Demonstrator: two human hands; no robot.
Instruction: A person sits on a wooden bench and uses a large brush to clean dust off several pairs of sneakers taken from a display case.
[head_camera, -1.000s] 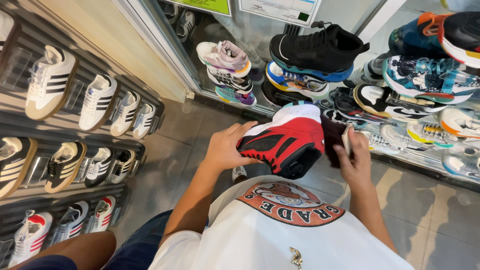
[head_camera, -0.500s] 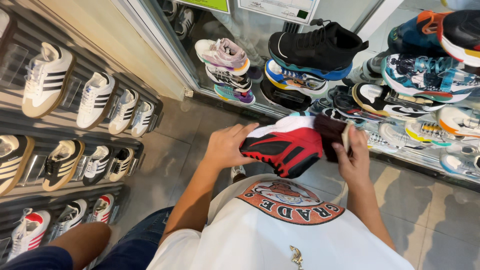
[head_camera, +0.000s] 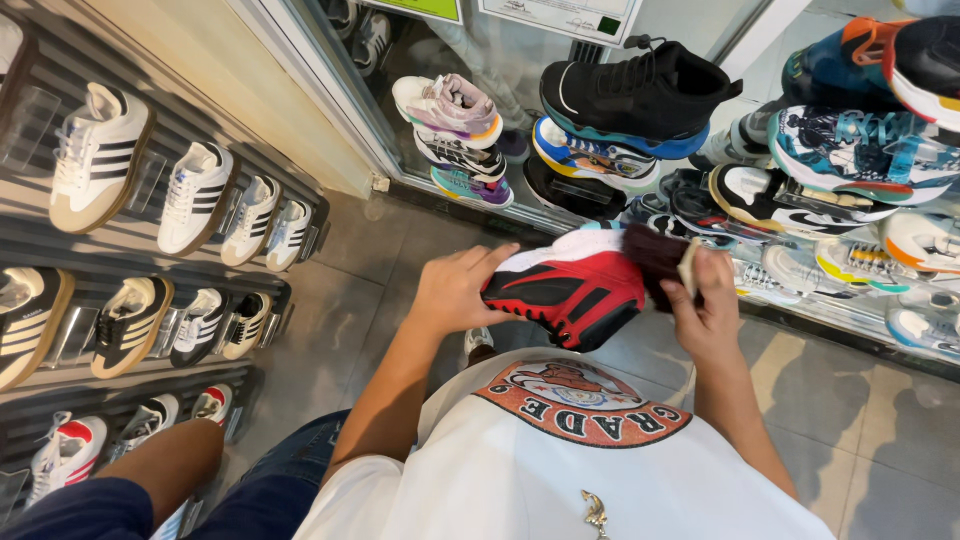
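Fingers: left hand (head_camera: 455, 292) fingers wrap the heel end of a red, black and white sneaker (head_camera: 565, 290); right hand (head_camera: 712, 300) fingers clench a dark-bristled brush (head_camera: 660, 262) with a pale handle, bristles touching the sneaker's other end.
Sneaker: held in the air at chest height, tilted, over the grey tiled floor (head_camera: 880, 440).
Containers: glass display shelves (head_camera: 800, 310) ahead carry colourful sneakers, a black high-top (head_camera: 640, 92) uppermost.
Around: wall rack (head_camera: 150, 240) at left holds striped white and black sneakers; nothing blocks the hands.
Change: sneaker now sits lower and flatter than a second ago; brush has shifted onto its end.
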